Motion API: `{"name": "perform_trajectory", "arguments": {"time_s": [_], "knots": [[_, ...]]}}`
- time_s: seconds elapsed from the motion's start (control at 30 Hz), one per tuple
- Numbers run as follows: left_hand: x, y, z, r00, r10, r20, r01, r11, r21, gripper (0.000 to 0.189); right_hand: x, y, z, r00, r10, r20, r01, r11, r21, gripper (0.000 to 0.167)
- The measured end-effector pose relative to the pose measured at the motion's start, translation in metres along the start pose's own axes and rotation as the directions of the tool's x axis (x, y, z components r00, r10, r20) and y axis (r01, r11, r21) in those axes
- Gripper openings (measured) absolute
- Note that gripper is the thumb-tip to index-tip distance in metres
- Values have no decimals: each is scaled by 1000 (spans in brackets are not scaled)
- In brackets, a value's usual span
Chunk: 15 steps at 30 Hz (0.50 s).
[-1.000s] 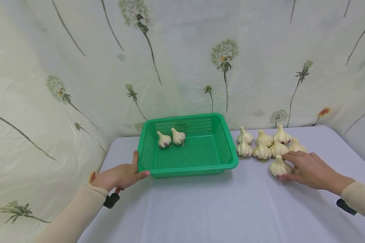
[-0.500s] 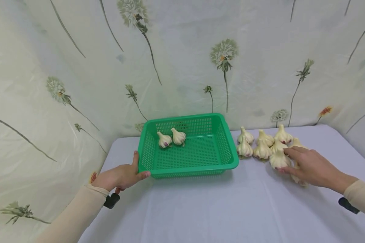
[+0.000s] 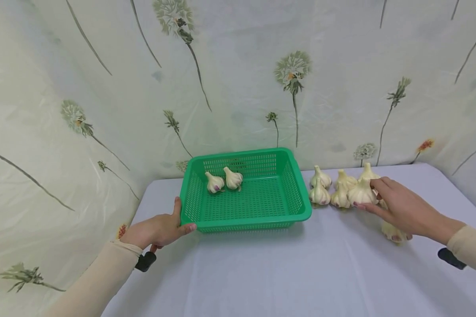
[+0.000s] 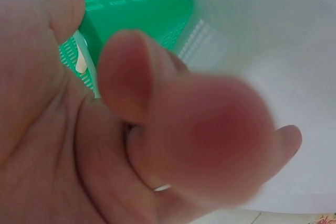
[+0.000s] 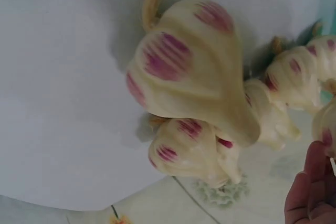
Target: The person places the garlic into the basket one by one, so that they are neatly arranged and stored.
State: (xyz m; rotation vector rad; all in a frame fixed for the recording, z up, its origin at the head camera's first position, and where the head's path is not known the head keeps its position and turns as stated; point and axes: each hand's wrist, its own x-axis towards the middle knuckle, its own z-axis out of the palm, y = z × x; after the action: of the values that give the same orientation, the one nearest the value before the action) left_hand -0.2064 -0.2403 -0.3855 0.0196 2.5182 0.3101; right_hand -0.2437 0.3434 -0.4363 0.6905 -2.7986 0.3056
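Observation:
In the head view my left hand [image 3: 162, 226] is at the near left corner of a green plastic basket [image 3: 246, 221]. Its thumb touches the front rim and its index finger lies along the left side; in the left wrist view other fingers bend in front of the camera, off the basket. My right hand [image 3: 404, 207] pinches a garlic bulb [image 3: 362, 193] between thumb and fingers, before the other bulbs at the right. The right wrist view shows only fingertips [image 5: 312, 182] at this held bulb [image 5: 326, 124]. Two garlic bulbs [image 3: 224, 179] lie inside the basket.
Several garlic bulbs [image 3: 320, 191] stand grouped right of the basket, some partly hidden by my right hand. A separate bulb [image 3: 395, 232] lies under the right wrist, large in the right wrist view. A white cloth [image 3: 262, 273] covers the table; a flower-patterned curtain [image 3: 238, 88] hangs behind.
My right hand has raised the garlic bulb and moved it slightly away from me, in front of the row. Another bulb beneath that hand has come into view. The left hand and basket stay still.

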Motion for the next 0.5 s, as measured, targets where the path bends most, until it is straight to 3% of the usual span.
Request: {"name": "perform_trajectory", "arguments": {"time_s": [0.23,0.5], "knots": [[-1,1,0,1000,-3,0,3,1000,-17,109,16,-11,-8,1000,-8,12,8,999,35,42],[-2,2,0,1000,4,-2,-4,1000,-15,109,39,-28,-14,1000,-16,18,15,995,94,63]]}}
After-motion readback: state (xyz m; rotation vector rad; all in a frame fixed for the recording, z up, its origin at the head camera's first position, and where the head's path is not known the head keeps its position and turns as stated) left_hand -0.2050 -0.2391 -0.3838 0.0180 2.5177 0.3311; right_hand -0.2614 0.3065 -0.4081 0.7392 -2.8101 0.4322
